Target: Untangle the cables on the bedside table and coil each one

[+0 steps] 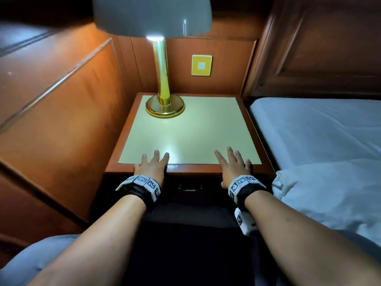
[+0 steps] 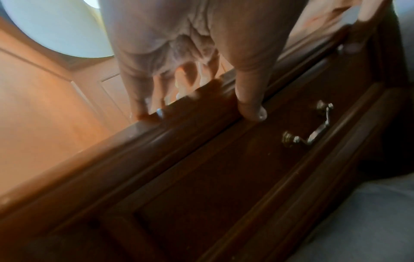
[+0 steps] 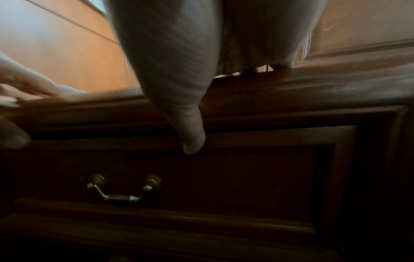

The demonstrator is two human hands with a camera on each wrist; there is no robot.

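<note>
The bedside table [image 1: 185,131] has a pale green top framed in reddish wood, and no cable shows on it in any view. My left hand [image 1: 151,165] lies flat on the table's front edge, fingers straight and spread. My right hand [image 1: 233,164] lies flat on the same edge further right, fingers straight. Both thumbs hang over the front lip above the drawer, as the left wrist view shows for the left thumb [image 2: 251,106] and the right wrist view for the right thumb [image 3: 192,140]. Neither hand holds anything.
A brass lamp [image 1: 164,104] with a pale shade stands at the table's back left. A yellow wall plate [image 1: 201,65] sits on the wood panel behind. A drawer with a metal handle [image 3: 124,190] lies below the top. A bed with white linen [image 1: 319,141] borders the right side.
</note>
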